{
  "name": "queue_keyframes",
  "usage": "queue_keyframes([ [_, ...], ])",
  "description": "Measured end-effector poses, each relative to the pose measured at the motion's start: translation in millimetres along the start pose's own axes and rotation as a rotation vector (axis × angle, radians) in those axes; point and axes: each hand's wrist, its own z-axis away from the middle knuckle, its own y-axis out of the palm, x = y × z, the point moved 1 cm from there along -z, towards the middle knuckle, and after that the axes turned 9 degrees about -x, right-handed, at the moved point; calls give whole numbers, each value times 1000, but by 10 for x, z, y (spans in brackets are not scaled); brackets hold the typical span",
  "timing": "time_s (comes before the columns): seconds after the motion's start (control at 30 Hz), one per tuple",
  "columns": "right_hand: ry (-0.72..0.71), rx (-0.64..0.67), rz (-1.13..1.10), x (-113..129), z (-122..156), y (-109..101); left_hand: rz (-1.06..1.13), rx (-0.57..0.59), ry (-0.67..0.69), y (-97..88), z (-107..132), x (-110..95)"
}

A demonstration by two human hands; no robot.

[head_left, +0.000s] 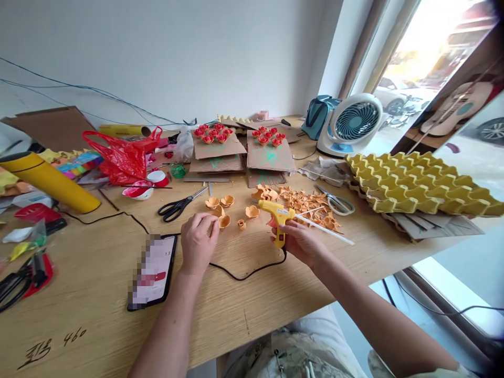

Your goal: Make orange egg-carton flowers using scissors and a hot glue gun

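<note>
My right hand point(300, 239) is wrapped round the handle of a yellow hot glue gun point(279, 214), with a long white glue stick point(325, 228) poking out of its back. The nozzle points left over the table. My left hand point(200, 236) is closed in a pinch at the edge of an orange egg-carton flower cup point(218, 211); the fingers partly hide it. Close by lie more orange cups, such as a scalloped one point(252, 211), two behind point(227, 200), and a small rolled bud point(241, 224). Orange carton scraps point(303, 202) are heaped behind the gun.
Black-handled scissors point(179, 206) and a phone point(155, 270) lie left; grey-handled scissors point(340, 205) rest by the scraps. Cardboard pieces point(218, 149) bear red flowers point(212, 134). A yellow egg tray point(421, 181) and a fan point(350, 126) stand right. The gun's black cord point(240, 278) loops in front.
</note>
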Motion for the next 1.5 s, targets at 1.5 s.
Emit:
queue_keyframes([
  [1.5,-627,-174,1220,665,72,-651,1421,270,-1001,-113,-153,-699],
])
